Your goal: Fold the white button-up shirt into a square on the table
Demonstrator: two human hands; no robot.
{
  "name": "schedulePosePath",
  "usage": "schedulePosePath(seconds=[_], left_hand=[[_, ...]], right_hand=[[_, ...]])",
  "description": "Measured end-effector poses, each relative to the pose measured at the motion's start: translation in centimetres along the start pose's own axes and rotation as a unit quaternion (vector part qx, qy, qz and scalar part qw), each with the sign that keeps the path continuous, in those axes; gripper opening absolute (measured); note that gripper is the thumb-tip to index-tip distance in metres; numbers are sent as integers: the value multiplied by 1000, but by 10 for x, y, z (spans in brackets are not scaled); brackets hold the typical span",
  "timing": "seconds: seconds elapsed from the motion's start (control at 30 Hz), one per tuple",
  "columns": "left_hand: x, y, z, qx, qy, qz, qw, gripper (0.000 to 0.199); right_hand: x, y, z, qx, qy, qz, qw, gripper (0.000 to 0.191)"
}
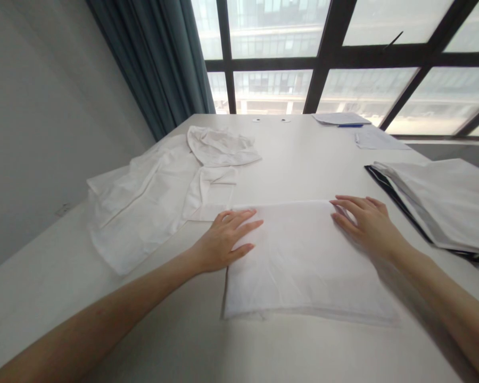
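Note:
A white cloth, folded into a rough rectangle, lies flat on the white table in front of me. My left hand rests on its upper left corner, fingers spread. At the upper right corner, my right hand touches the cloth's edge with its fingers apart. Faint creases run across the cloth, and its near edge shows more than one layer.
Crumpled white cloths lie at the left, with another bunched one behind. At the right is a stack of white fabric over black-and-white material. Papers and a blue pen lie near the window.

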State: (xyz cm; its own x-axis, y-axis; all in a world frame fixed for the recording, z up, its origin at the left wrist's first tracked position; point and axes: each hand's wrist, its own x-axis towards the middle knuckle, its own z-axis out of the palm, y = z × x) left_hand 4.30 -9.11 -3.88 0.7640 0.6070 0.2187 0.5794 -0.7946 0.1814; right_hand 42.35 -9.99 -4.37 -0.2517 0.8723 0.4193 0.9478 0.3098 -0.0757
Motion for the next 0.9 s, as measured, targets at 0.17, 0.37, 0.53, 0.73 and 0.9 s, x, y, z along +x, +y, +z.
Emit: schedulePosePath(seconds=[0.17, 0.37, 0.53, 0.73, 0.9], left_hand=[[8, 6, -2, 46, 8, -3, 999, 54], [34, 12, 7, 70, -38, 20, 997, 64], [45, 6, 14, 45, -44, 15, 998, 63], [45, -8, 14, 13, -41, -1, 999, 54], [44, -19, 14, -6, -24, -23, 999, 52]], right_hand=[[8, -43, -3, -12, 0, -80, 997, 41], [16, -85, 10, -2, -118, -125, 985, 49], [17, -80, 13, 7, -140, -114, 984, 51], [20, -64, 13, -13, -120, -78, 990, 49], [9, -47, 22, -13, -58, 15, 998, 51]])
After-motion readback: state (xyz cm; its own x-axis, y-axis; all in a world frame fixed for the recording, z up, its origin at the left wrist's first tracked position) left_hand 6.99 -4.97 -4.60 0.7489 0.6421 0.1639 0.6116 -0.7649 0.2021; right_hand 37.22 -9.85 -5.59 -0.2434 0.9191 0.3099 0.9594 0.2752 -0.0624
